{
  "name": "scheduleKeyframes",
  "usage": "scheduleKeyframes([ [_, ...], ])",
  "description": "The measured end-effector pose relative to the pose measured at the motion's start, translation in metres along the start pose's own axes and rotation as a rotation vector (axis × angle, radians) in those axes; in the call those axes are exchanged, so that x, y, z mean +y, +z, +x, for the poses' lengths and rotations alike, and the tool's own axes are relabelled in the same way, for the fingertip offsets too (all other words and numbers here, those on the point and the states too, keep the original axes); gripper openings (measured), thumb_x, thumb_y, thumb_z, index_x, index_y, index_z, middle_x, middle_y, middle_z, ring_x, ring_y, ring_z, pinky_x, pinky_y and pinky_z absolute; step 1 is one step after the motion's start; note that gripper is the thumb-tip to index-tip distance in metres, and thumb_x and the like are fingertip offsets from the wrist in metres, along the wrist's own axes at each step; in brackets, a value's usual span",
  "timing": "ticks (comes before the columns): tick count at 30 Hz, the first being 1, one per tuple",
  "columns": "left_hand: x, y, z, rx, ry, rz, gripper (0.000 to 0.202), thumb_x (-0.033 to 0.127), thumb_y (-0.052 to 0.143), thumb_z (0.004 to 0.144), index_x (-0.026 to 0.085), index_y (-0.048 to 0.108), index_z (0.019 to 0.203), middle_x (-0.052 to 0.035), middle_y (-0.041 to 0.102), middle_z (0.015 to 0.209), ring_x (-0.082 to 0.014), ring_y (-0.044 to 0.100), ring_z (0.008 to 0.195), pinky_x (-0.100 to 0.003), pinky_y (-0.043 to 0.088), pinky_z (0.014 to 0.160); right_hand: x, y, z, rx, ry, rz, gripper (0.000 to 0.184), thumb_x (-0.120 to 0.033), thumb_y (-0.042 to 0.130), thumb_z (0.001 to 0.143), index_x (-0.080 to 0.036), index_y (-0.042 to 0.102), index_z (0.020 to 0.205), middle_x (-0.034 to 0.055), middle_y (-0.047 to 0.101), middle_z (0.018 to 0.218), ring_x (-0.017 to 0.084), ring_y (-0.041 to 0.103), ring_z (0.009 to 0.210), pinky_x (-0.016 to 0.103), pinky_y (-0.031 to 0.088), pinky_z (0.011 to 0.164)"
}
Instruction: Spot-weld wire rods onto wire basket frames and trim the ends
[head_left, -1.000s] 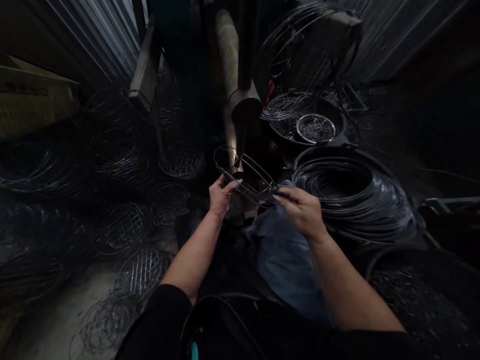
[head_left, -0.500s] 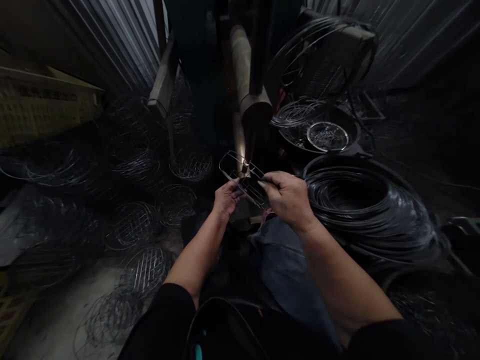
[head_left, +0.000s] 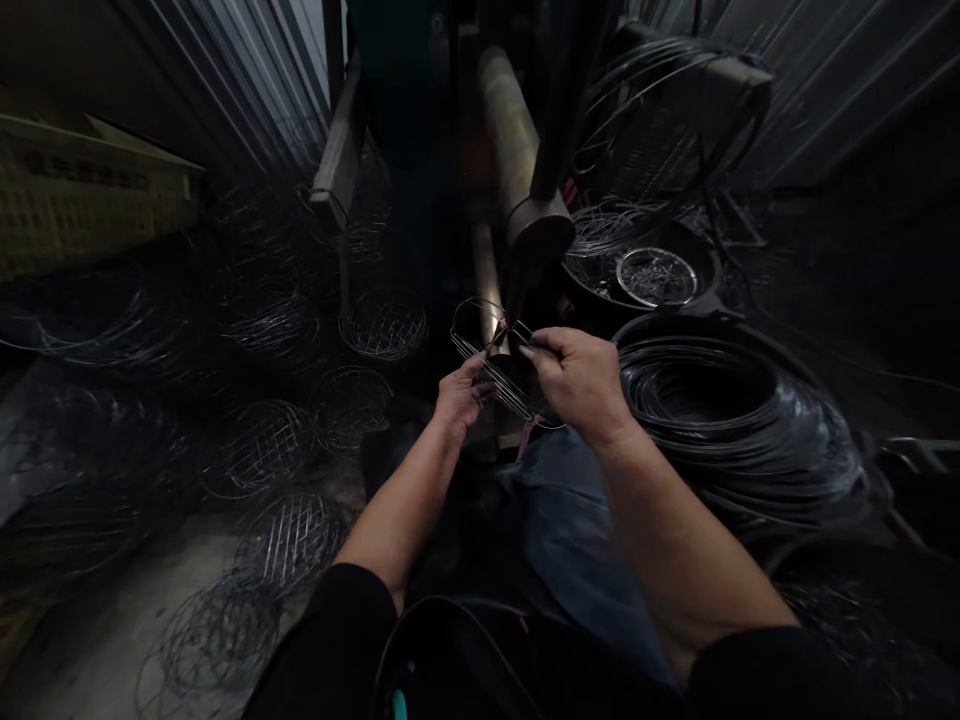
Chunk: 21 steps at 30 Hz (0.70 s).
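Note:
I hold a round wire ring with crossing wires (head_left: pixel 480 335) in front of me, tilted, under the tip of a dark vertical machine head (head_left: pixel 538 228). My left hand (head_left: pixel 459 397) grips the ring's near edge from below, fingers curled round it. My right hand (head_left: pixel 579 380) pinches the ring's right side from above, thumb and fingers pressed together. A brass-coloured horizontal bar (head_left: pixel 489 290) of the machine lies just behind the ring.
Several finished wire grids (head_left: pixel 289 540) lie on the floor at left. A big coil of black wire (head_left: pixel 739 420) sits at right, with a bowl of wire pieces (head_left: pixel 654 275) behind it. Corrugated metal walls stand at the back. My blue-trousered knee (head_left: pixel 577 520) is below.
The ring has been turned and drawn closer under the machine head. My right hand shifted left along the ring toward the left hand. The view tilted slightly.

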<state>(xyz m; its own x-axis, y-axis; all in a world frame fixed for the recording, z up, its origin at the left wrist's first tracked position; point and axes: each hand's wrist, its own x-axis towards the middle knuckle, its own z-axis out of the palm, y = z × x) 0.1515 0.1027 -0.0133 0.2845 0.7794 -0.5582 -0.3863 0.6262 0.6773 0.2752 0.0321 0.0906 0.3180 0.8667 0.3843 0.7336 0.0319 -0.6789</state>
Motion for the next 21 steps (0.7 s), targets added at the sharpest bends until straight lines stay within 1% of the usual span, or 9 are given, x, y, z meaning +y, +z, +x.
scheduleKeyframes([
  [2, -0.001, 0.000, 0.000, 0.003, -0.006, -0.004, 0.033, 0.040, 0.074, 0.062, 0.018, 0.063, 0.085, -0.0009, 0.061, 0.070, -0.0155, 0.062, 0.055, -0.028, 0.048, 0.054, -0.001, -0.003, -0.002, -0.005, 0.024, 0.047, 0.013, -0.022, 0.058, 0.078, -0.021, 0.070, 0.077, 0.0025, 0.070, 0.076, 0.018, 0.062, 0.069, 0.029, 0.044, 0.066],
  [4, -0.002, 0.001, 0.001, 0.000, -0.007, -0.001, 0.033, 0.041, 0.074, 0.064, 0.017, 0.063, 0.085, -0.0016, 0.061, 0.071, -0.0155, 0.062, 0.056, -0.029, 0.048, 0.054, 0.000, -0.006, -0.007, 0.017, 0.056, 0.096, 0.012, -0.024, 0.061, 0.078, -0.021, 0.070, 0.084, 0.0016, 0.070, 0.078, 0.017, 0.062, 0.070, 0.028, 0.045, 0.066],
  [8, -0.002, 0.001, 0.000, -0.022, -0.017, 0.013, 0.036, 0.043, 0.074, 0.065, 0.016, 0.062, 0.086, -0.0019, 0.060, 0.070, -0.0155, 0.062, 0.059, -0.031, 0.050, 0.059, 0.004, -0.011, -0.025, 0.088, 0.091, 0.134, 0.022, -0.029, 0.065, 0.078, -0.021, 0.068, 0.098, 0.0023, 0.071, 0.088, 0.016, 0.063, 0.074, 0.029, 0.048, 0.069],
  [12, -0.002, 0.000, 0.000, -0.017, -0.041, 0.001, 0.037, 0.043, 0.074, 0.064, 0.015, 0.059, 0.083, -0.0006, 0.058, 0.068, -0.0134, 0.060, 0.055, -0.031, 0.049, 0.060, 0.014, -0.016, -0.054, 0.217, 0.054, 0.033, 0.024, -0.031, 0.062, 0.082, -0.021, 0.067, 0.103, 0.0045, 0.072, 0.093, 0.019, 0.065, 0.080, 0.032, 0.051, 0.073],
  [15, 0.001, 0.001, 0.000, -0.027, -0.030, 0.000, 0.037, 0.042, 0.075, 0.062, 0.015, 0.059, 0.083, -0.0009, 0.059, 0.067, -0.0150, 0.061, 0.056, -0.031, 0.049, 0.059, 0.016, -0.018, -0.081, 0.293, -0.033, -0.050, 0.024, -0.028, 0.060, 0.083, -0.020, 0.067, 0.105, 0.0061, 0.072, 0.094, 0.022, 0.066, 0.085, 0.036, 0.053, 0.079],
  [17, 0.004, 0.003, -0.003, -0.024, -0.001, -0.015, 0.037, 0.040, 0.075, 0.060, 0.015, 0.059, 0.082, -0.0009, 0.059, 0.065, -0.0161, 0.062, 0.056, -0.031, 0.050, 0.059, 0.012, -0.014, -0.099, 0.283, -0.124, -0.081, 0.022, -0.023, 0.057, 0.085, -0.019, 0.067, 0.105, 0.0071, 0.072, 0.093, 0.022, 0.067, 0.084, 0.037, 0.054, 0.080],
  [18, 0.005, 0.004, -0.006, -0.012, 0.018, -0.028, 0.036, 0.039, 0.076, 0.058, 0.015, 0.058, 0.080, -0.0004, 0.058, 0.063, -0.0163, 0.062, 0.056, -0.031, 0.049, 0.059, 0.008, -0.011, -0.107, 0.254, -0.176, -0.090, 0.022, -0.021, 0.055, 0.086, -0.018, 0.066, 0.105, 0.0077, 0.073, 0.093, 0.022, 0.067, 0.084, 0.037, 0.054, 0.080],
  [20, 0.004, 0.006, -0.018, 0.008, 0.062, -0.047, 0.036, 0.035, 0.077, 0.055, 0.015, 0.058, 0.078, 0.0009, 0.057, 0.062, -0.0154, 0.061, 0.055, -0.031, 0.049, 0.059, -0.003, 0.000, -0.123, 0.152, -0.271, -0.117, 0.024, -0.015, 0.049, 0.088, -0.017, 0.065, 0.105, 0.0090, 0.073, 0.096, 0.021, 0.067, 0.085, 0.036, 0.055, 0.080],
  [21, 0.001, 0.006, -0.027, 0.012, 0.095, -0.049, 0.036, 0.033, 0.077, 0.054, 0.015, 0.057, 0.077, 0.0012, 0.058, 0.063, -0.0143, 0.060, 0.055, -0.030, 0.049, 0.059, -0.009, 0.007, -0.129, 0.088, -0.296, -0.143, 0.027, -0.013, 0.046, 0.088, -0.016, 0.064, 0.107, 0.0101, 0.072, 0.099, 0.021, 0.067, 0.088, 0.035, 0.055, 0.082],
])
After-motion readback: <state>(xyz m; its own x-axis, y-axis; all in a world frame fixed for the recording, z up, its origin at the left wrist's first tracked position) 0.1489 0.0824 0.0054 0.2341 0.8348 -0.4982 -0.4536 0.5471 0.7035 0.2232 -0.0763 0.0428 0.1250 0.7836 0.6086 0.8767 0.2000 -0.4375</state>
